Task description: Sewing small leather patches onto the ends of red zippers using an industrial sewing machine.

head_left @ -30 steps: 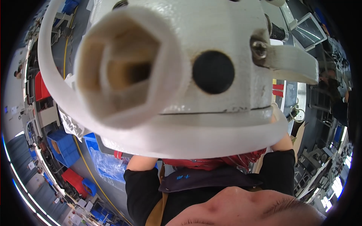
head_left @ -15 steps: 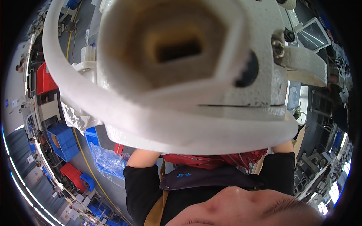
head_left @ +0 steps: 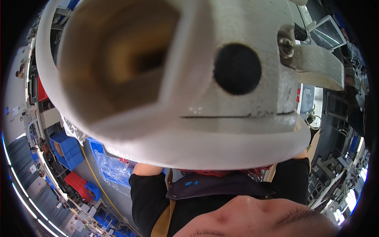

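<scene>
A white machine (head_left: 244, 106) curves its edge toward a dark bib (head_left: 225, 186); grey floor (head_left: 121, 207) opens left; both hands' fingers, hidden, cannot be judged.

The grey floor (head_left: 116, 201), marked by 1 yellow line (head_left: 92, 174), carries blue plastic crates (head_left: 68, 152), 1 red plastic bin (head_left: 77, 185) and 1 smaller blue bin (head_left: 92, 191).

White machine (head_left: 256, 102): fills the middle, barring any straight reach across.
Side lever (head_left: 321, 71): juts out rightward.
Floor strip (head_left: 120, 203): passable, left of the black sleeve (head_left: 148, 197).
</scene>
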`<state>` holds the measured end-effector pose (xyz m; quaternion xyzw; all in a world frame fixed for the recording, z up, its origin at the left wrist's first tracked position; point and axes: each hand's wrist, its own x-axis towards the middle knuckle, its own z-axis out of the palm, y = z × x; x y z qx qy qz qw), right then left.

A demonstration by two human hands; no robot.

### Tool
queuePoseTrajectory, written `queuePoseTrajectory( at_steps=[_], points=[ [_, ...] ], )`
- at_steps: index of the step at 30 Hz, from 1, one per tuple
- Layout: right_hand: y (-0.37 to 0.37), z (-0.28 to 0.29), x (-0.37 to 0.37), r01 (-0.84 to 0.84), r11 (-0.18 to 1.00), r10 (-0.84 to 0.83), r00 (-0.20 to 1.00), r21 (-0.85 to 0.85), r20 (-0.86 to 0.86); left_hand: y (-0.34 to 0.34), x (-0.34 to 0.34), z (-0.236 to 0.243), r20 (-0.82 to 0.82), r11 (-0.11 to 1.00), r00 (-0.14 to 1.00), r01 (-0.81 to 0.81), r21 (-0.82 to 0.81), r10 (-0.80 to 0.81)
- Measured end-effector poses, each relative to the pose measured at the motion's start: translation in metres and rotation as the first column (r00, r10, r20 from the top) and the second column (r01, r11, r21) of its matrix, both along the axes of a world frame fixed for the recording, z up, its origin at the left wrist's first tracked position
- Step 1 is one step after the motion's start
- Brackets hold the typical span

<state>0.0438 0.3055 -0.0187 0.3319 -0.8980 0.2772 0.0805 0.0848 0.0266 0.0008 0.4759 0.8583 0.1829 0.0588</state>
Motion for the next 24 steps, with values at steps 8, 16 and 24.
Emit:
queuePoseTrajectory(
  at_steps=[8, 16, 24],
  points=[
    [0.001, 0.0, -0.003, -0.029, 1.0, 0.029, 0.999, 0.013, -0.014, 0.008, -0.001, 0.0, -0.012, 1.0, 1.0, -0.023, 0.002, 0.023],
    [0.002, -0.006, -0.001, 0.004, 1.0, -0.004, 1.0, -0.016, -0.025, 0.046, 0.014, -0.008, -0.019, 0.998, 0.998, -0.054, 0.012, 0.054],
    [-0.003, 0.002, -0.001, -0.013, 1.0, 0.012, 1.0, -0.029, -0.028, 0.023, 0.041, 0.012, -0.044, 0.998, 0.997, -0.062, 0.015, 0.063]
  ],
)
